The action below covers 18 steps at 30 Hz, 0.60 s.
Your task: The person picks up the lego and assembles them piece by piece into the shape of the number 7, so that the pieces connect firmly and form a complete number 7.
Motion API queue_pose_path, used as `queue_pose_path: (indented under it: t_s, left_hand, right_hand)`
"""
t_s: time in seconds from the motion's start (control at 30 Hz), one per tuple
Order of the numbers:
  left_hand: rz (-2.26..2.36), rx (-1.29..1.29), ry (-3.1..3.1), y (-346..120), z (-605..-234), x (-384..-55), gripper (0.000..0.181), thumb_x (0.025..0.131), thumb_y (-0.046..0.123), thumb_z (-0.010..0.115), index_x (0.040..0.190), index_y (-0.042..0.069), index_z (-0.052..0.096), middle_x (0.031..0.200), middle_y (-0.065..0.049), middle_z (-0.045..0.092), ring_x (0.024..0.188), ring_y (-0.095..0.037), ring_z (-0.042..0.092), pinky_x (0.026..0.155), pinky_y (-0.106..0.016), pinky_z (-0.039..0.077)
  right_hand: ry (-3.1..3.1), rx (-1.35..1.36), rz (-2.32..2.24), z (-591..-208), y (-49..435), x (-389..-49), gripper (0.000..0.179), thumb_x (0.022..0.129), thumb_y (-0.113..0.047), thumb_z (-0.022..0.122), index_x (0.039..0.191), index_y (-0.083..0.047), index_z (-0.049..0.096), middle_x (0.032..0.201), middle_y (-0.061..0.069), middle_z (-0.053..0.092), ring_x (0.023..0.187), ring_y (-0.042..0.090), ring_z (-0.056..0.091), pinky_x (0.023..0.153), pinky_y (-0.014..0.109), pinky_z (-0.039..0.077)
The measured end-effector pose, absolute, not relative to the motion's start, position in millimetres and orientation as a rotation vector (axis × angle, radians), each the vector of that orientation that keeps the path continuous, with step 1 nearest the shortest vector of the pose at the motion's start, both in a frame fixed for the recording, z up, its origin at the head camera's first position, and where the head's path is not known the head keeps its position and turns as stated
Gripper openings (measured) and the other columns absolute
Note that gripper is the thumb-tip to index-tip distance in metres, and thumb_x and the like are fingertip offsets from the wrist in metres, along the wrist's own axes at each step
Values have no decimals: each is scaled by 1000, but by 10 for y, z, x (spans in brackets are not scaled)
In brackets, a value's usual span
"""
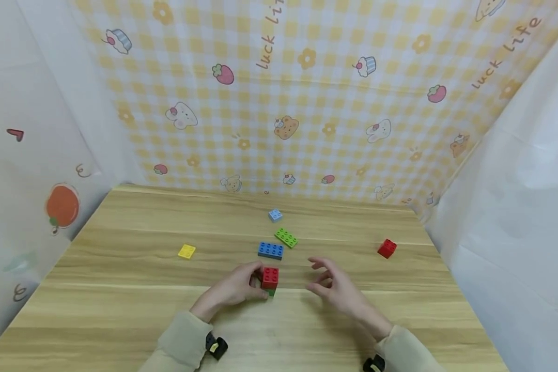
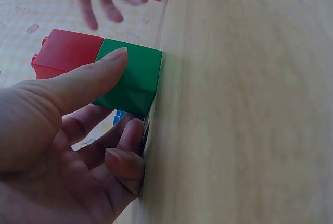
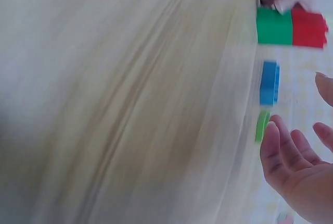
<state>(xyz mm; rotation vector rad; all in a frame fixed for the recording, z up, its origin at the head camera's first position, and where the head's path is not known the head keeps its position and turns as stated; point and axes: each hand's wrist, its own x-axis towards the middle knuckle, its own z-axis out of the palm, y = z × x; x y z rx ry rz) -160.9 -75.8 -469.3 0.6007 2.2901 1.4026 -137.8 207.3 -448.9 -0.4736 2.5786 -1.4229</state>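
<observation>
A small stack (image 1: 270, 283) stands upright on the wooden table (image 1: 121, 315), just in front of the person: a red block (image 3: 308, 28) on top, studs up, and a green block (image 2: 139, 78) beneath, its base seeming to meet the tabletop. The left hand (image 1: 235, 287) has it gripped from its own side, the thumb laid across the red and onto the green face, with fingers curled behind. The right hand (image 1: 338, 290) is well apart from it, thumb and fingers parted and bent, holding nothing. The blocks look like hard, smooth plastic — likely light, stiff and hard to break, though slick faces could slide under a loose pinch. The seam between the two colours is probably the weak spot, so a hold spanning both, or low on the green, should keep them together; thumb and fingers on opposite flat sides would leave the top studs free. Beyond the stack lie a blue block (image 1: 270, 251) and a flat lime piece (image 1: 285, 237), with a pale blue block (image 1: 275, 215) farther back. A flat yellow piece (image 1: 187, 251) sits off to the left, another red block (image 1: 387, 249) to the right.
</observation>
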Motion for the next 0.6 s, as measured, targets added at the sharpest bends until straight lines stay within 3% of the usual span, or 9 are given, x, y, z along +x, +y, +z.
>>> queue_pose_path:
  t_s: [0.17, 0.43, 0.6]
  left_hand:
    - [1410, 599, 2285, -771, -4711, -1598, 33, 79, 8, 81, 103, 8, 58, 87, -6, 58, 69, -18, 51, 56, -27, 41]
    - [1394, 574, 2291, -774, -4710, -1601, 32, 80, 9, 80, 104, 10, 58, 88, -3, 59, 69, -16, 52, 57, -27, 42]
    - [1386, 575, 2297, -769, -4704, -1599, 32, 80, 10, 80, 103, 11, 58, 86, -4, 58, 68, -16, 51, 56, -27, 41]
  right_hand:
    - [2607, -375, -1543, -4520, 2439, -1404, 58, 87, -9, 75, 137, -2, 49, 123, 25, 52, 91, 24, 64, 69, 29, 53]
    - [2605, -111, -1697, -4483, 3024, -1463, 53, 92, -8, 69, 137, 4, 45, 118, 27, 50, 84, 23, 65, 66, 39, 56]
    - [2646, 9, -1663, -4465, 3297, -1497, 52, 94, -11, 67, 137, 6, 43, 116, 24, 49, 84, 22, 64, 68, 35, 55]
